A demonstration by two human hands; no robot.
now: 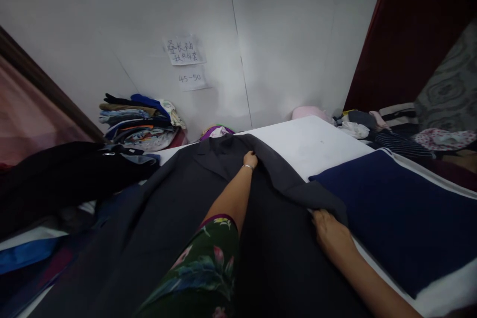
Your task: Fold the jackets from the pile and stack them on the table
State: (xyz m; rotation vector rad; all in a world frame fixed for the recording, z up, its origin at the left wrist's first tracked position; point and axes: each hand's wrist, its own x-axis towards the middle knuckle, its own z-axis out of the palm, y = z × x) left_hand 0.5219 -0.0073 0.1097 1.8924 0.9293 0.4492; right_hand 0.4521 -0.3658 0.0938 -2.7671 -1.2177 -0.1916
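Note:
A dark grey suit jacket lies spread over the white table, its collar and lapels at the far end. My left hand, a bracelet on its wrist, reaches out to the jacket's right shoulder and is closed on the cloth there. Nearer to me, my right hand pinches the lower part of the right sleeve by its edge. That sleeve is folded inward over the jacket's body. The fingertips of both hands are partly hidden by the cloth.
Folded navy cloth lies to the right. Black clothes are heaped at the left, and a stack of folded garments stands behind. More clothes lie at the back right. Paper notes hang on the wall.

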